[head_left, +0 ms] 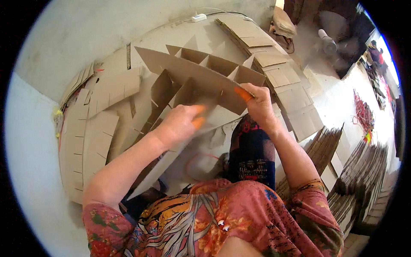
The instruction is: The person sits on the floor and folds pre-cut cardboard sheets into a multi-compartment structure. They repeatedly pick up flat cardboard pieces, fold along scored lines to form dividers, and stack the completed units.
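A partly assembled cardboard divider (220, 65) of interlocking slotted strips stands in front of me, its cells facing up. One long cardboard strip (182, 72) runs slantwise across its near side. My right hand (260, 105), with orange covers on the fingertips, is closed on the right end of that long strip. Below the strip's middle is my left hand (177, 124), fingers bent and also orange-tipped. Motion smears those fingers, so whether they hold anything is unclear. More crossing strips (165, 92) stand upright just beyond my left hand.
Flat slotted cardboard pieces (113, 92) lie at the left by the wall. A long row of overlapping pieces (280, 75) stretches along the right. Bundles of strips (359, 171) stand at the lower right. A white power strip (199, 17) lies at the back; red strapping (363, 112) lies far right.
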{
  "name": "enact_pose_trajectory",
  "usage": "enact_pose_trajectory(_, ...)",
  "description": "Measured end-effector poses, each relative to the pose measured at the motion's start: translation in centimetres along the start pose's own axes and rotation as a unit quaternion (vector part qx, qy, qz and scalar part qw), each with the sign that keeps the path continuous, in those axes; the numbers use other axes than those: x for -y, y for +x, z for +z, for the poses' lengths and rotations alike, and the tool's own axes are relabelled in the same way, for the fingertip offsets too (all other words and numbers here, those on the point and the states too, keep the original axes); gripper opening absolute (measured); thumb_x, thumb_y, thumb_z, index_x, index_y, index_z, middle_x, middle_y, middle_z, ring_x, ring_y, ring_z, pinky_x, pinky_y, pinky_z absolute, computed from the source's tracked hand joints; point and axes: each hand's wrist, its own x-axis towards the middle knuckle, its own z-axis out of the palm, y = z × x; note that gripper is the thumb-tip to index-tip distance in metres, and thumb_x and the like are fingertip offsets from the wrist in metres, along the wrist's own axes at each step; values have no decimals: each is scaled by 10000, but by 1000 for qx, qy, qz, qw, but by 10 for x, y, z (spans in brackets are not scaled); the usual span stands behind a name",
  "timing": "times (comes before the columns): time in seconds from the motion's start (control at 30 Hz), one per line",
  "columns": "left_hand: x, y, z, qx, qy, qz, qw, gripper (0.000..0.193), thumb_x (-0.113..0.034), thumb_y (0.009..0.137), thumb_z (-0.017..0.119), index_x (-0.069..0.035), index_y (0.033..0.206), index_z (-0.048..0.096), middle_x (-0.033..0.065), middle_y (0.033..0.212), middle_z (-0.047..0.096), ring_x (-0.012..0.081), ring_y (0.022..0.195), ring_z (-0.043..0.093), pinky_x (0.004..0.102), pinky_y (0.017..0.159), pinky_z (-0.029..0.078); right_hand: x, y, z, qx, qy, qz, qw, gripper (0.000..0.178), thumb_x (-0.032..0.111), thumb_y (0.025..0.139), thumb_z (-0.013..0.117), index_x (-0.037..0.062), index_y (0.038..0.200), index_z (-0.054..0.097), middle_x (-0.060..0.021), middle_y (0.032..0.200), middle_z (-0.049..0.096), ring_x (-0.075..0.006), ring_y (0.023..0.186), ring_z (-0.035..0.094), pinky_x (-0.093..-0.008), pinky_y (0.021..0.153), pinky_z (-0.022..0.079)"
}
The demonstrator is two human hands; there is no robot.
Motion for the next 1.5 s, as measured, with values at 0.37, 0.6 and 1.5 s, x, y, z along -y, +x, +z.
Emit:
enact_pose_trajectory(0.37,41,29,-28,-79,158,-104,979,220,-161,723,657,39,801,611,232,699,584,362,678,600,428,625,458,0,-23,-9,16,-43,27,999,88,17,814,611,-2,896,633,-192,689,606,-165,561,545,-291,556,452)
enact_pose_trajectory(0.6,38,33,-19,-117,199,-101,968,148,-92,721,603,54,742,598,260,729,584,393,717,595,453,650,456,40,-23,-28,49,-64,75,994,143,-29,782,571,-4,910,630,-219,708,601,-214,595,587,-306,582,457)
enact_pose_trajectory(1.5,120,36,-80,-129,135,-180,966,254,-187,761,662,31,683,556,125,576,506,230,535,484,378,528,399,50,-30,-16,90,-105,123,983,54,46,821,603,7,854,622,-209,678,584,-254,565,541,-331,553,436)
